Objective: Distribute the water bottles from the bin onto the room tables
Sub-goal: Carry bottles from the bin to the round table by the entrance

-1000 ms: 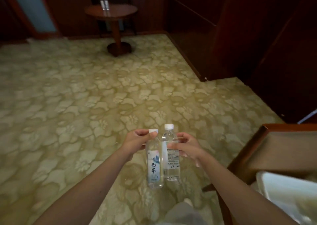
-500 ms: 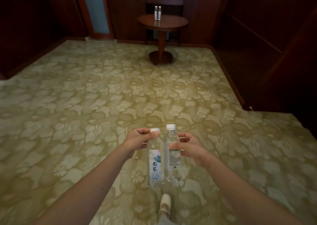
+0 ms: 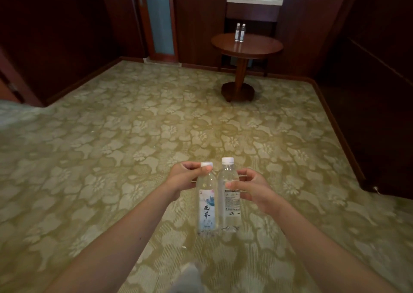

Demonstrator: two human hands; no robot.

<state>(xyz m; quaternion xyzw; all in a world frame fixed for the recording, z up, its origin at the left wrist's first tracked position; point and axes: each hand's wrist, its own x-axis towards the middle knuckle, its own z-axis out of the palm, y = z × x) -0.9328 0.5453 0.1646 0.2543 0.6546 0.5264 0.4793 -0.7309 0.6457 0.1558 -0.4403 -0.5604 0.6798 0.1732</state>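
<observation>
Since half a second ago the round table [image 3: 263, 47] has drawn nearer in my view, and it now stands well beyond the right hand. Both hands and their bottles have kept their place out in front of me.

Items as I log them, left to right:

- Door [image 3: 158, 18]: has a pale glass panel, set in dark wood wall, far beyond the left hand.
- Left hand [image 3: 185, 176]: holding. Thumb and curled fingers pinch the neck of the left bottle just under its white cap.
- Left bottle [image 3: 207, 207]: clear, upright, with a white label in dark brush lettering. It hangs from the left hand over the carpet [image 3: 89, 158].
- Shoe [image 3: 190, 277]: a blurred pale shape below the left hand at the bottom edge.
- Right bottle [image 3: 230, 201]: clear, upright, white cap, small-print label facing me. It is just beside the left bottle, and I cannot tell whether they touch.
- Right hand [image 3: 252, 187]: holding. The thumb lies across the front of the right bottle and the fingers curl behind it.
- Pair of bottles [image 3: 240, 32]: stands upright, close together, toward the table's far edge.
- White shelf [image 3: 254, 0]: in the wall recess behind the table.
</observation>
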